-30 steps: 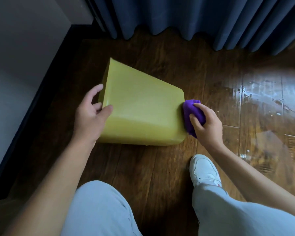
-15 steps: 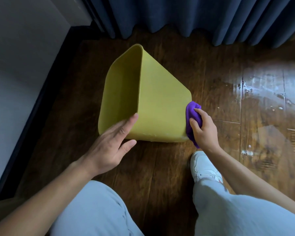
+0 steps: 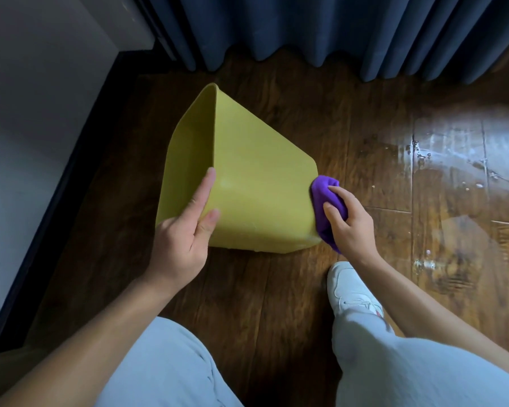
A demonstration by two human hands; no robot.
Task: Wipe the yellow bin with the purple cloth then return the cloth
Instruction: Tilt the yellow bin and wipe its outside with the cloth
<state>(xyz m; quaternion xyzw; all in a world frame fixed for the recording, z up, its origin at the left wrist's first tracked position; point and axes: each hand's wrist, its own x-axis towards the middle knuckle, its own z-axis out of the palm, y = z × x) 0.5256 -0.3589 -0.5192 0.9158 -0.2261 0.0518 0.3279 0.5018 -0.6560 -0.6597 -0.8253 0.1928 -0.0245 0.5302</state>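
Observation:
The yellow bin (image 3: 256, 183) lies on its side on the wooden floor, its open mouth facing left and its base to the right. My left hand (image 3: 185, 230) grips the near rim of the mouth, fingers inside and thumb on the outer wall. My right hand (image 3: 350, 221) presses the bunched purple cloth (image 3: 325, 190) against the bin's base at the right end. Part of the cloth is hidden under my fingers.
Dark blue curtains (image 3: 321, 27) hang along the back. A white wall with a dark skirting (image 3: 56, 207) runs down the left. The floor at the right (image 3: 459, 171) is wet and shiny. My white shoe (image 3: 350, 292) and knees in light jeans are in front.
The bin has been turned so its mouth shows at the left. My left hand shifted from the far rim to the near rim. The cloth stays on the base.

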